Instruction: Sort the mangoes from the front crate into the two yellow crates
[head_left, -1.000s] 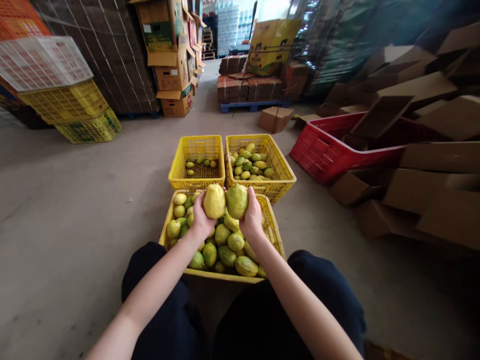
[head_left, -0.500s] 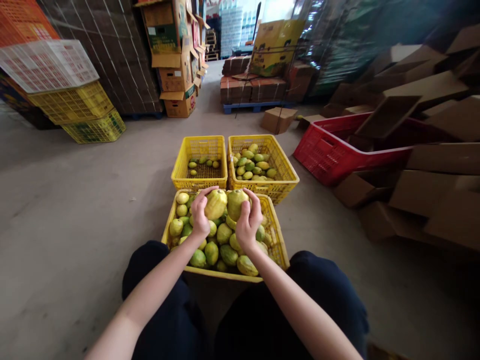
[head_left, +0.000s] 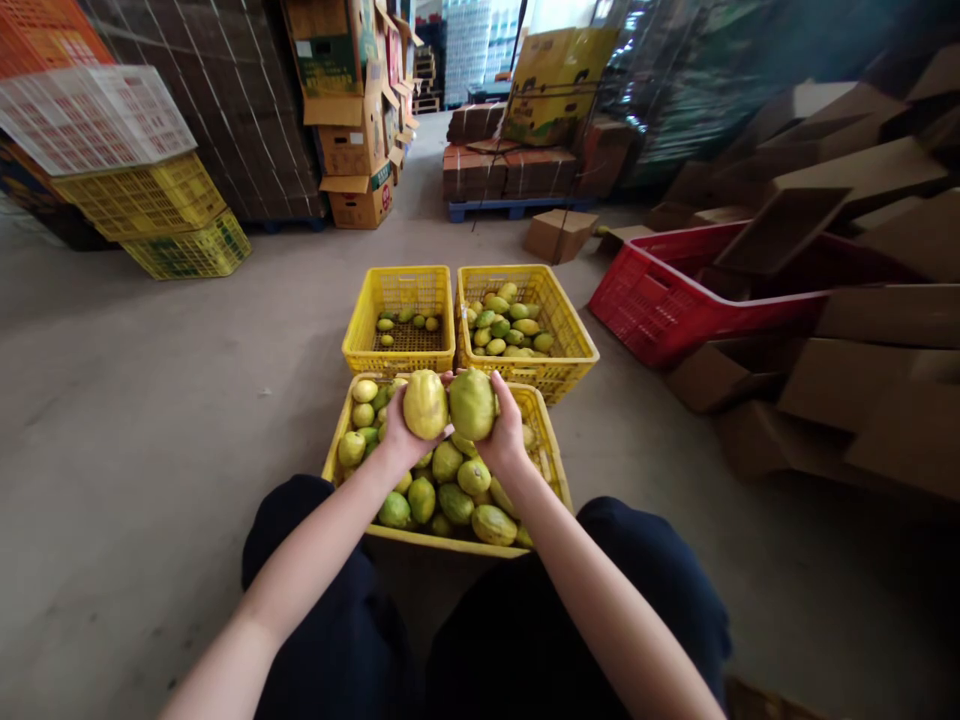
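Nearest my camera, two dark-trousered knees flank one big yellow crate of papayas, too heaped for me to count. Over it, my left hand grips one yellow papaya and my right hand one greener papaya, side by side; whether they touch I can't tell. Just beyond its back edge stand two more yellow crates: the left crate shows five small papayas, the right crate a larger pile. I have wide bare concrete floor leftward, but a narrower strip rightward before one red crate and heaped cardboard boxes. Farther off in the warehouse, one blue pallet carries strapped cardboard and a yellow carton.
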